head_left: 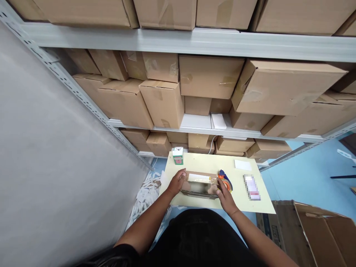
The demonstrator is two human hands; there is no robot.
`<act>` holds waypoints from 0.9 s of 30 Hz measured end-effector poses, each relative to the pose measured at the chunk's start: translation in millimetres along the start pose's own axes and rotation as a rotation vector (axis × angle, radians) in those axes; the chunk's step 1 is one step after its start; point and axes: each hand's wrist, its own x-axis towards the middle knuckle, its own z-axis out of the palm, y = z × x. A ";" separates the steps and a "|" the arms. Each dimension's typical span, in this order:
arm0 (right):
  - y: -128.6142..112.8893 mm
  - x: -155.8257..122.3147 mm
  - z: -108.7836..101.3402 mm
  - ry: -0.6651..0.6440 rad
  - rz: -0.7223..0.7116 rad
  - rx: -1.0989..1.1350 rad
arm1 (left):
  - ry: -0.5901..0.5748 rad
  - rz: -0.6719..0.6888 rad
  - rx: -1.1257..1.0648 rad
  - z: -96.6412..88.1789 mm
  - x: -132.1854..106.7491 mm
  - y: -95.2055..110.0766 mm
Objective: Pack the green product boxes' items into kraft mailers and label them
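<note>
Between my hands is a small cardboard box [198,188] over the near side of a pale yellow table [191,160]. Clear tape and a white label show on its top. My left hand [177,183] is closed around its left end, thumb along the upper edge. At the right end, my right hand [224,193] grips the box with its fingers against the side. An orange and blue tape dispenser [227,182] lies just beyond the right hand. Toward the back left of the table stands a green and white carton [178,155].
A metal shelf rack [178,40] packed with cardboard boxes [162,104] rises behind the table. A white card [243,165] and a blurred phone-like item [251,187] lie at the table's right. White paper strips [146,196] cover the floor at left; a large open carton [325,230] stands lower right.
</note>
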 end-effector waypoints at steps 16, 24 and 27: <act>-22.1 45.5 18.3 0.249 0.190 -0.495 | -0.041 0.032 0.220 22.8 -16.6 0.4; -12.2 40.0 21.0 0.243 0.077 -0.478 | -0.107 0.143 0.330 16.7 -22.2 -2.3; -9.2 40.9 19.8 0.230 0.057 -0.492 | -0.113 0.155 0.333 17.1 -20.9 -3.9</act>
